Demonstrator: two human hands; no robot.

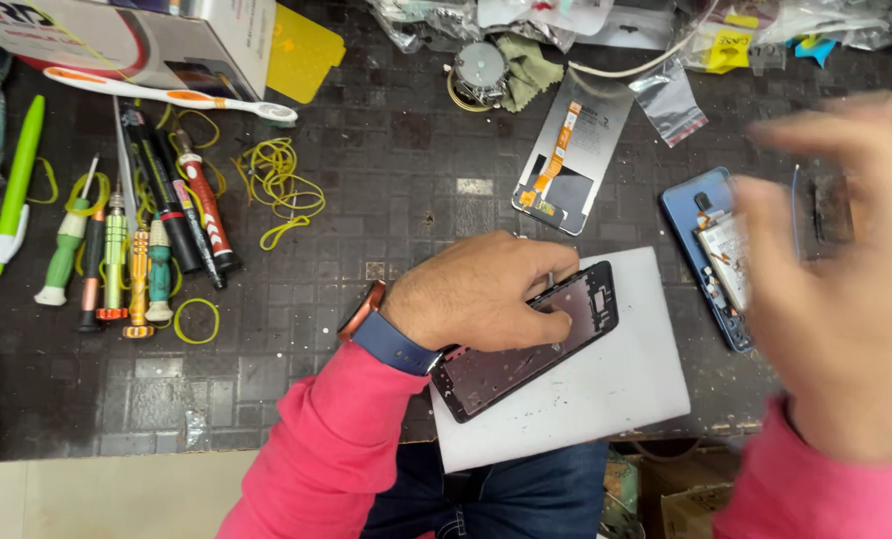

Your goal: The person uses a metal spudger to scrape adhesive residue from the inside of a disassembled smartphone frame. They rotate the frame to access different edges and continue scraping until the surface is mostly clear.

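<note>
From the head camera, the left hand [481, 289] lies palm-down over the upper end of a black phone frame [526, 344], fingers curled down and pressing it flat; a thin metal tool tip shows between the fingers, though the grip on it is hidden. The frame lies tilted, its long axis running from 8 to 2 o'clock, on a white mat [586, 399] at the near edge of the dark bench [386, 160]. The right hand [845, 289] is raised close to the camera at 3 o'clock, blurred, fingers spread and holding nothing. Behind it, partly covered, lies an opened blue phone [700, 235] with its insides showing. At 12 o'clock from the frame rests a silver display panel [571, 160] with an orange ribbon cable. At 9 o'clock, well apart, stands a row of screwdrivers [127, 265] among yellow rubber bands [278, 185], with a toothbrush [167, 92] and a green pen [17, 180] beyond them.
</note>
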